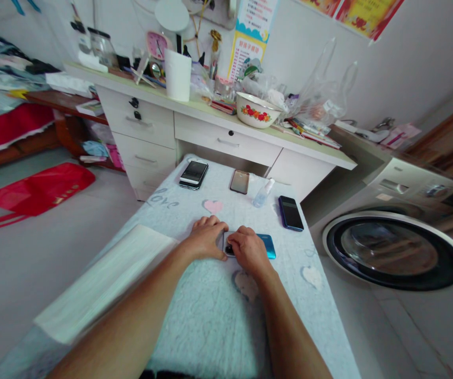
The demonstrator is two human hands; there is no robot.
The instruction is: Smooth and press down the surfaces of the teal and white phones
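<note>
A phone with a shiny blue back (268, 246) lies across the cloth-covered table, its left end pale or covered by something pale. My left hand (206, 238) grips that left end, with the thumb at the near edge and the fingers at the far edge. On top of the phone, close to its dark camera area, my right hand (248, 248) presses with bent, closed fingers. Whatever may be pinched under those fingertips is hidden. Beyond the hands lie a clear spray bottle (263, 193) and a brownish phone case (240, 181).
Two stacked phones (193, 173) lie at the table's far left. A dark phone (290, 213) rests near the right edge. Folded white paper (108, 281) lies along the left side. Behind stands a cluttered desk (218, 118); a washing machine (395, 250) is at the right.
</note>
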